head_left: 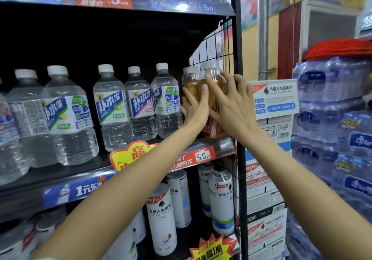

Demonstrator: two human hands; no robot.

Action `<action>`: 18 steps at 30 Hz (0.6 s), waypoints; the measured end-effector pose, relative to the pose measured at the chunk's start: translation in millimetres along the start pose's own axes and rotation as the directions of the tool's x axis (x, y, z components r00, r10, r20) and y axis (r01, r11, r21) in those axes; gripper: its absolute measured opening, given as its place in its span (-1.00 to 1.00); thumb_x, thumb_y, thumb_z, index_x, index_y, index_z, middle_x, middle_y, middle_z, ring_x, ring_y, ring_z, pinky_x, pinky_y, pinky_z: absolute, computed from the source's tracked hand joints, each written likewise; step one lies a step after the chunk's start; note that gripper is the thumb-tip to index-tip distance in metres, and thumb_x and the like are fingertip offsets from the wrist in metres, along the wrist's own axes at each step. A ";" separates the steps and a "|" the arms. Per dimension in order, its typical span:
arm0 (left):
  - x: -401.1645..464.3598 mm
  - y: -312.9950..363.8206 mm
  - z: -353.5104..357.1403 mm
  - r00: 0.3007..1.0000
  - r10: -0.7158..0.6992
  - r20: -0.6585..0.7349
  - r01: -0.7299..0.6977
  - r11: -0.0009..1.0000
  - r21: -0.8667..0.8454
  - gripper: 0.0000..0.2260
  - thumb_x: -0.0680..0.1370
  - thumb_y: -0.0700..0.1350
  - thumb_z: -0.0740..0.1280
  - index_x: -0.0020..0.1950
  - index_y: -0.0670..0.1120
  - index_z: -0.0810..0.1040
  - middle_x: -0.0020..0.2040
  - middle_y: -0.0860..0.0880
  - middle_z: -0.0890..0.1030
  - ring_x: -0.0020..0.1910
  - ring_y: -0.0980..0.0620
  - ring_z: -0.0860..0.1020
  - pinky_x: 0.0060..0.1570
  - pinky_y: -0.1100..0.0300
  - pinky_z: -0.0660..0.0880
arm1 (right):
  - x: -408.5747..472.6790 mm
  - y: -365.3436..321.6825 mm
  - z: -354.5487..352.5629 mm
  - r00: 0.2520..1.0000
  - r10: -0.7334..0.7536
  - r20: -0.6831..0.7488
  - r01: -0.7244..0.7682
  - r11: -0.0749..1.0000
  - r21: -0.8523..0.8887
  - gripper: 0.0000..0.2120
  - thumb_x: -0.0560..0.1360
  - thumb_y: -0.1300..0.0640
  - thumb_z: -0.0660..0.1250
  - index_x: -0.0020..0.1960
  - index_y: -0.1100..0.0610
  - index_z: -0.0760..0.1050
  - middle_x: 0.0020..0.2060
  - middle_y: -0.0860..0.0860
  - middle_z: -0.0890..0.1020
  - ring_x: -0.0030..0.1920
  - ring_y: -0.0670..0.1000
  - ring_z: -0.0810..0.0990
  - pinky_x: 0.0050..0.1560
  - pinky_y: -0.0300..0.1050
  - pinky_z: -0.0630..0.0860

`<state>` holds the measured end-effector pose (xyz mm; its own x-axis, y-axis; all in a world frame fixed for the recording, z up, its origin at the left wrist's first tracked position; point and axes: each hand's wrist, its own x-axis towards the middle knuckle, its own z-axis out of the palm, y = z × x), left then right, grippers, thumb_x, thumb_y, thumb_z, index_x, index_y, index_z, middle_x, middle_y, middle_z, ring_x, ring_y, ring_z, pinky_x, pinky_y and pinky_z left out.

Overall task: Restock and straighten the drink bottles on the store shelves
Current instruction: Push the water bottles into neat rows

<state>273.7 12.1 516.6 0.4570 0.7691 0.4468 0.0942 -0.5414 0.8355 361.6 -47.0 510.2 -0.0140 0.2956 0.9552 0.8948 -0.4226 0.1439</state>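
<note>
Both hands — left hand (194, 106), right hand (234, 106) — are pressing flat, fingers straight, against amber bottles (211, 78) at the shelf's (217, 146) right end; probably slick, so holding mid-body suits.

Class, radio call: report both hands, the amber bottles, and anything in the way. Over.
Left hand flat against left amber bottle. Right hand spread over right amber bottle, no curled grip. Both upright at shelf end. Wire grid panel close behind.

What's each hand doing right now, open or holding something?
Left hand: open, straight fingers pressed against an amber drink bottle.
Right hand: open, spread fingers touching the neighbouring amber bottle.
</note>
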 end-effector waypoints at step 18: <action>15.7 5.5 -10.3 0.996 0.021 0.085 -0.003 0.979 -0.205 -0.09 0.41 0.45 0.13 0.53 0.14 -0.31 0.58 -0.12 -0.04 0.54 -0.15 0.02 0.47 -0.24 0.00 | 22.6 9.5 -8.0 0.999 -0.029 0.045 0.030 0.999 -0.028 -0.30 0.44 -0.29 0.22 0.43 0.08 0.28 0.24 0.09 0.53 0.28 0.23 0.34 0.12 0.05 0.13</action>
<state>272.3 24.7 531.4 0.5323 0.7260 0.4354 -0.0902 -0.4628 0.8819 366.2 -51.2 535.2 -0.0196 0.3455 0.9382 0.8812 -0.4373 0.1795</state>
